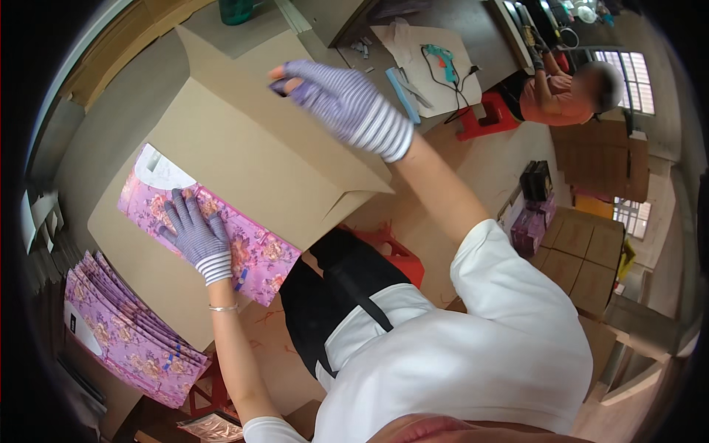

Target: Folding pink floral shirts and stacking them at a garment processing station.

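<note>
Pink floral bag (255, 251) lies under flat left hand (193, 235); right hand (347, 103) lifts carton flap (244, 155), grip unclear.

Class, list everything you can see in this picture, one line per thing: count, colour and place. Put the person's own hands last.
Cardboard box: one, brown, centre, flap raised.
Flat floral bag: one, pink-purple, lying in the box under the left hand.
Stack of floral bags: one pile, pink-purple, lower left.
Glue gun: one, teal, on the table at top.
Red stools: two seen, one at upper right, another partly hidden below the box.
Folded cartons: several, brown, right side.
Co-worker: one, orange top, upper right.
Bracelet: one, silver, left wrist.
Left hand: striped purple glove, pressed flat on the bag.
Right hand: striped purple glove, raised at the box flap, holding nothing visible.
</note>
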Demonstrator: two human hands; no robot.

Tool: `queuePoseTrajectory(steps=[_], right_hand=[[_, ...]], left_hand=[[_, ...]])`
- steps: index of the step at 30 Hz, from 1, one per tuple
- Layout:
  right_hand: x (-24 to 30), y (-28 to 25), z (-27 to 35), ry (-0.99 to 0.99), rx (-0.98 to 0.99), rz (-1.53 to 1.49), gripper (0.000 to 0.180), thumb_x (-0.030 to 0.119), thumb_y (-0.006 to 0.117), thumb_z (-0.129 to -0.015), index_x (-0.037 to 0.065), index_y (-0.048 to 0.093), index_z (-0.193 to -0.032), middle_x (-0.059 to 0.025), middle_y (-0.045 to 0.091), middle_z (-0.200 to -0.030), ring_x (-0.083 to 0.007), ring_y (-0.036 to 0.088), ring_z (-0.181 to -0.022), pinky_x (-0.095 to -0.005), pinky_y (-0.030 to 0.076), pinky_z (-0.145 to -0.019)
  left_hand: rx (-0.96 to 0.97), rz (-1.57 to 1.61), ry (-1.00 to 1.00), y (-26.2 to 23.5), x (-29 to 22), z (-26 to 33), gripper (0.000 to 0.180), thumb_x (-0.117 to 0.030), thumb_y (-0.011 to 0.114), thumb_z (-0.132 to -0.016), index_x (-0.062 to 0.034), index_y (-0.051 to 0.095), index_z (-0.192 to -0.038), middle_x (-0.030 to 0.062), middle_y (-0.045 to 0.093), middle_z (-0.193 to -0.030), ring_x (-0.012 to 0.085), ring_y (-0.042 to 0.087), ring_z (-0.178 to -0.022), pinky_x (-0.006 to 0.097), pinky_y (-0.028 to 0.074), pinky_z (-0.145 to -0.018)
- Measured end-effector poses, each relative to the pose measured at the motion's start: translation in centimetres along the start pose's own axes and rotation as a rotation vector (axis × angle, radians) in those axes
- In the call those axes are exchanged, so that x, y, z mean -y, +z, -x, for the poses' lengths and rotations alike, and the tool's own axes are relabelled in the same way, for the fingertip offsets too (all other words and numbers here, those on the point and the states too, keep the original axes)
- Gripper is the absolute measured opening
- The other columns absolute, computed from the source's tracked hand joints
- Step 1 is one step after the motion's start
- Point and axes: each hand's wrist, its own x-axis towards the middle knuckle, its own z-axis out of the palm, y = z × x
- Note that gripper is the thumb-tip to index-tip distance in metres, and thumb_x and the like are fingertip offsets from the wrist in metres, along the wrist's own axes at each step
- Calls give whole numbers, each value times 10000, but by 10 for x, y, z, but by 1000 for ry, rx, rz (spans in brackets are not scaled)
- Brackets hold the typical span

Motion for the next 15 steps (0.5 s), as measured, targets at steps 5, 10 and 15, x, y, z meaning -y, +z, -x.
queuePoseTrajectory(steps=[5,10,15], right_hand=[[1,93,-3,-91,-54,-72,557,413,604,-965,68,516,-1393,-190,580,-1347,-325,564,-1256,-421,457,-1051],[-17,177,14,-36,101,683,865,651,571,-859,115,372,-1509,-178,284,-1594,-438,173,-1487,-729,132,-1118],[-40,191,19,-111,75,848,823,633,576,-853,168,410,-1511,-143,212,-1632,-435,139,-1495,-804,115,-1055]], left_hand=[[10,8,-15,0,3,7,618,-325,524,-903,-57,448,-1454,137,353,-1577,395,289,-1456,655,105,-1163],[39,105,-56,-10,7,13,621,-261,587,-838,-37,487,-1409,177,377,-1549,391,305,-1450,603,125,-1191],[-29,183,-98,-2,-2,7,571,-224,588,-830,-66,515,-1373,130,401,-1540,380,331,-1437,615,144,-1184]])
